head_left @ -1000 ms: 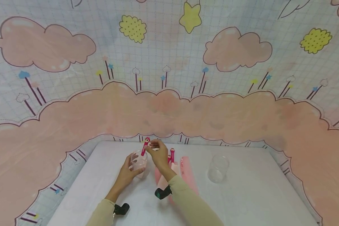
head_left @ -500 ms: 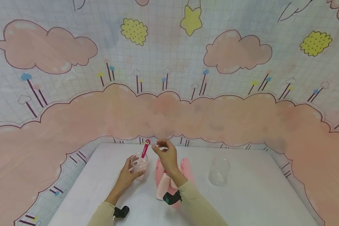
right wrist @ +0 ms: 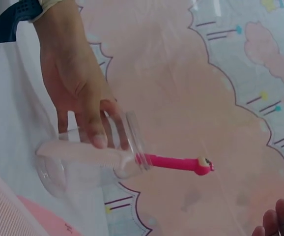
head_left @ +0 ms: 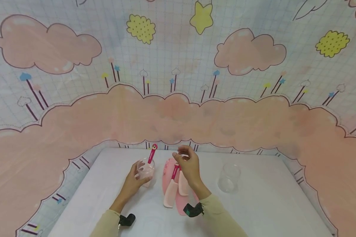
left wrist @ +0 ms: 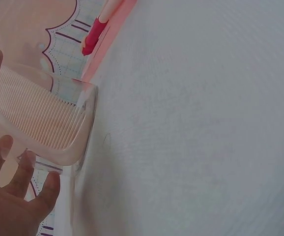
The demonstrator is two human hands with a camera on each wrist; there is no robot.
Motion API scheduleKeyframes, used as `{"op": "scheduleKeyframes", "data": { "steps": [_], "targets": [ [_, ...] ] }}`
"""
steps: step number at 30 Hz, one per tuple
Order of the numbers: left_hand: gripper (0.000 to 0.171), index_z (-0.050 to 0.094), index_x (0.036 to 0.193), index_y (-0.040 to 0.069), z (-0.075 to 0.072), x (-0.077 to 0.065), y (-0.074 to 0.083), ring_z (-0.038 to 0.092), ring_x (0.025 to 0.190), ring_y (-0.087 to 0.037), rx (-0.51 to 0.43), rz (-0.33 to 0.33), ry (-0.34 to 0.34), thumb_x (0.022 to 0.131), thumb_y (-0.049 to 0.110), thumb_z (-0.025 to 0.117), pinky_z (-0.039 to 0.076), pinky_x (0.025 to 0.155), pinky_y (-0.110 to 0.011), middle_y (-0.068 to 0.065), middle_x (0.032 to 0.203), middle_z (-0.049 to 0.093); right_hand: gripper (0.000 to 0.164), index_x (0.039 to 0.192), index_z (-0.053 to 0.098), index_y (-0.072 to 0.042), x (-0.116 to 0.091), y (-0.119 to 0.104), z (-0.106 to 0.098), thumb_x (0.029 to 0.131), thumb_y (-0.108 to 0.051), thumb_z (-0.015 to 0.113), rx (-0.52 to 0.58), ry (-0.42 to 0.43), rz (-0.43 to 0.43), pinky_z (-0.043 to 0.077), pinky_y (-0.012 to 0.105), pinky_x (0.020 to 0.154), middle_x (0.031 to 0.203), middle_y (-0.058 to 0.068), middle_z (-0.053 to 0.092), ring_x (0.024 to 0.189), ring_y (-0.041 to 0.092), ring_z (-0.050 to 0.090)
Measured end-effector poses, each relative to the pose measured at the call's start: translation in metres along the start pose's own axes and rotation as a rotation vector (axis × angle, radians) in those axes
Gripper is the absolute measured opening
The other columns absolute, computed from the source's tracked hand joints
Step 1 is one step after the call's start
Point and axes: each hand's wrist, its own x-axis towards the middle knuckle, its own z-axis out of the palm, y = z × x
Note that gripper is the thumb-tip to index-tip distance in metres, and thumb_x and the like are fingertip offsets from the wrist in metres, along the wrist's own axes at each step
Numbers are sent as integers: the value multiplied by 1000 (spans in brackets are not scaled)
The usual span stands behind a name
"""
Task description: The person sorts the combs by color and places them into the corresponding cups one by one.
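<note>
Comb [right wrist: 171,162] leans in the jar [head_left: 146,169] left fingers [left wrist: 21,174] clasp; loosely bent right fingers [head_left: 184,150] partly hide another comb [head_left: 183,185].

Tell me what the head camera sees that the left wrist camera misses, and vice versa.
Only the head view shows the right hand, the sleeves and the second clear jar.
Only the left wrist view makes out teeth on the comb inside the held jar.
Both show the left hand, the held jar and the white table.

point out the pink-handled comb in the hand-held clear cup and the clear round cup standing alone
Pale comb with dark-pink handle [right wrist: 174,162], right wrist view: on the handle
Clear round cup standing alone [head_left: 229,178], head view: middle of its side wall
</note>
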Motion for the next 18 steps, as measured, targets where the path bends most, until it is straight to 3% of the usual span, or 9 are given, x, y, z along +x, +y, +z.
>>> {"op": "scheduleKeyframes", "data": {
  "steps": [11, 15, 18],
  "targets": [
    [91, 21, 153, 18, -1, 0, 2, 31, 145, -40, 6, -18, -5, 84, 33, 78, 30, 118, -55, -8, 156, 39, 26, 109, 62, 2, -2, 21, -17, 87, -7, 72, -34, 44, 58, 51, 15, 82, 108, 26, 63, 96, 19, 62],
    [91, 21, 153, 18, 0, -1, 2, 32, 145, -40, 4, -18, -6, 84, 33, 78, 30, 118, -55, -8, 156, 39, 24, 109, 63, 4, -1, 32, -21, 87, -4, 71, -26, 62, 89, 53, 12, 77, 107, 26, 66, 92, 20, 65],
    [92, 21, 153, 18, -1, 0, 2, 32, 145, -40, 6, -19, -6, 84, 34, 78, 30, 118, -55, -9, 156, 38, 25, 110, 64, 1, 5, 56, -24, 87, -6, 72, -29, 83, 120, 54, 12, 75, 106, 22, 69, 91, 18, 66]
  ]
}}
